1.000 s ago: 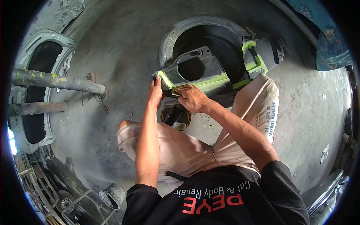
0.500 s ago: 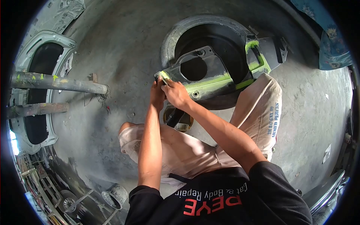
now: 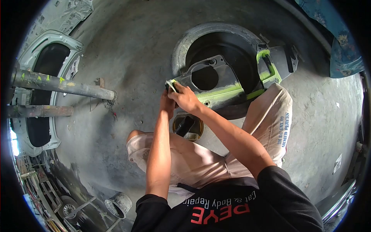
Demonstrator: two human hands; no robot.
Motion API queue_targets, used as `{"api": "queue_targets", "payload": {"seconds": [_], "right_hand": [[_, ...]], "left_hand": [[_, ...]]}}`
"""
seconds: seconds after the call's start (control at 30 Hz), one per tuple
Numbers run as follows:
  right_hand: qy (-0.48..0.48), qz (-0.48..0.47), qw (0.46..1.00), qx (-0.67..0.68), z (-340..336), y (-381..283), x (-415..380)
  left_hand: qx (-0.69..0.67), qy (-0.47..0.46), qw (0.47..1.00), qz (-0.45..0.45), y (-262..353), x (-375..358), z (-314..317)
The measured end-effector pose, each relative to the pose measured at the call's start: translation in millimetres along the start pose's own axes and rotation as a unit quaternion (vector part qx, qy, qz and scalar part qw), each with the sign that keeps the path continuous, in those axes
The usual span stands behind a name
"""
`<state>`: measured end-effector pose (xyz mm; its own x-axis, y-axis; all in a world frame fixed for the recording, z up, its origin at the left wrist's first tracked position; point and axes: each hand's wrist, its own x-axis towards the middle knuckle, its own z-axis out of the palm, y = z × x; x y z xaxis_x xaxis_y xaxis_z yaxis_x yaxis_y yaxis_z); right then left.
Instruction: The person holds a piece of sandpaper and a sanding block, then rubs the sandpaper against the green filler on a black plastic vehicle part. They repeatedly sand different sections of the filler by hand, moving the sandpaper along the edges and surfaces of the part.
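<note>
The head camera showed me the right hand [image 3: 187, 99] pinching a thin pad [image 3: 171, 86] at the left end of the dark panel [image 3: 224, 72], over the tire [image 3: 183, 47]. The left hand [image 3: 167, 103] touched that end, its grip too hidden to tell.

There are two bare hands [image 3: 177, 98], close to the centre toward 11 o'clock, and with them one thin pale piece [image 3: 173, 86]. The black panel [image 3: 222, 77] shows one large oval opening. Of big tires [image 3: 201, 33] there is one, at 1 o'clock. One round tin [image 3: 200, 130] is just below the centre. Two thick pipes [image 3: 77, 88] come from 9 to 10 o'clock. I count one metal bucket [image 3: 118, 204] at 7 o'clock, one small wheel [image 3: 69, 210] at 8, and one flowered cloth [image 3: 344, 50] at 2.
</note>
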<state>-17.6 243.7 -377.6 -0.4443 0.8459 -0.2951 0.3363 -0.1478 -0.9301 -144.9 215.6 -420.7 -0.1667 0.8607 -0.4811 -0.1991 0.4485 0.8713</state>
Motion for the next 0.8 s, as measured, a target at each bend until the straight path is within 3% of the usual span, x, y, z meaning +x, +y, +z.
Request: {"api": "queue_targets", "payload": {"seconds": [0.03, 0.07, 0.1, 0.17, 0.23, 0.3, 0.4, 0.5, 0.6, 0.67, 0.8], "right_hand": [[-0.002, 0.001, 1.000, -0.002, -1, -4, -17], [0.020, -0.004, 0.996, -0.083, -1, -7, -31], [0.042, -0.008, 0.986, -0.162, 0, -8, -39], [0.054, -0.024, 0.985, -0.164, 0, -5, -31], [0.003, -0.013, 0.995, -0.103, -6, -10, -5], [0.040, -0.044, 0.992, -0.114, 0, -4, 9], [0.092, -0.115, 0.981, -0.128, 8, 19, -1], [0.095, -0.098, 0.971, -0.196, 7, 14, -33], [0.105, -0.115, 0.972, -0.178, 9, 13, -1], [0.107, -0.102, 0.975, -0.168, 16, 23, 30], [0.098, -0.094, 0.970, -0.200, 8, 13, -6]], "left_hand": [[-0.054, 0.004, 0.998, 0.011, 4, -5, 3], [-0.003, -0.065, 0.992, 0.106, -31, 26, -20], [-0.005, -0.066, 0.992, 0.106, -27, 23, -16], [-0.049, 0.009, 0.999, 0.001, -16, 17, -8], [-0.026, -0.003, 1.000, 0.001, -10, 14, -8], [0.059, -0.008, 0.998, -0.033, -8, 18, -7], [0.017, 0.009, 0.999, -0.029, 1, 3, 1], [-0.013, 0.048, 0.998, -0.044, -1, 7, 2], [0.012, 0.030, 0.999, -0.015, 0, 8, 2], [0.016, 0.031, 0.999, -0.040, 3, 5, 3], [0.003, 0.039, 0.998, -0.056, 13, -2, 8]]}}
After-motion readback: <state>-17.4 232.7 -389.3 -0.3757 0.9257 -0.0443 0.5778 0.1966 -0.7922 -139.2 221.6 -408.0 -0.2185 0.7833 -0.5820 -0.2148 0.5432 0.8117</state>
